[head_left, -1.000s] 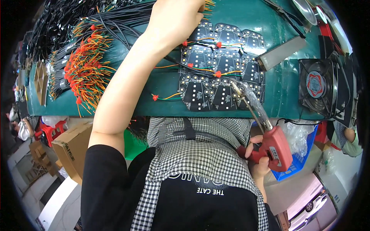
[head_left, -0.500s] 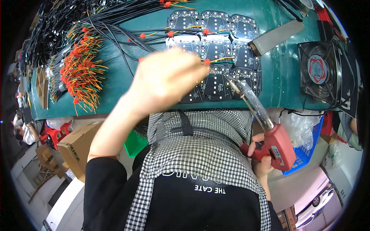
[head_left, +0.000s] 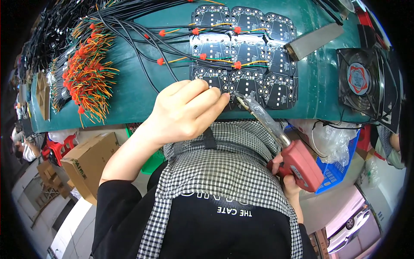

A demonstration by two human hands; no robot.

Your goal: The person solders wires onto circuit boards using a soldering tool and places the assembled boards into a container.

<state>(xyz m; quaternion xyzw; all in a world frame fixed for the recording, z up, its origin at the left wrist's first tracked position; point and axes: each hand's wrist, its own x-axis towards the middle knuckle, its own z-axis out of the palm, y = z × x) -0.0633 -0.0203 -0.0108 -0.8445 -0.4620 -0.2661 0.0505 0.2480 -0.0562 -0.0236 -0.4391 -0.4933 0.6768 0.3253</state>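
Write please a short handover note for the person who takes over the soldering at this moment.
Left hand: fingers curled, fingertips at the lower-left circuit board; what they pinch is hidden.
Right hand: grip shut on the red soldering gun, its tip at the same board.
Boards lie in a three-by-three block on the green mat.
Done: upper boards carry wires with red ends.
Left: bottom-row boards show no wires; loose wire bundle waits at left.

Green-topped workbench, cardboard box on pale floor, blue crate

Circuit boards on mat, wire bundle left, fan right.
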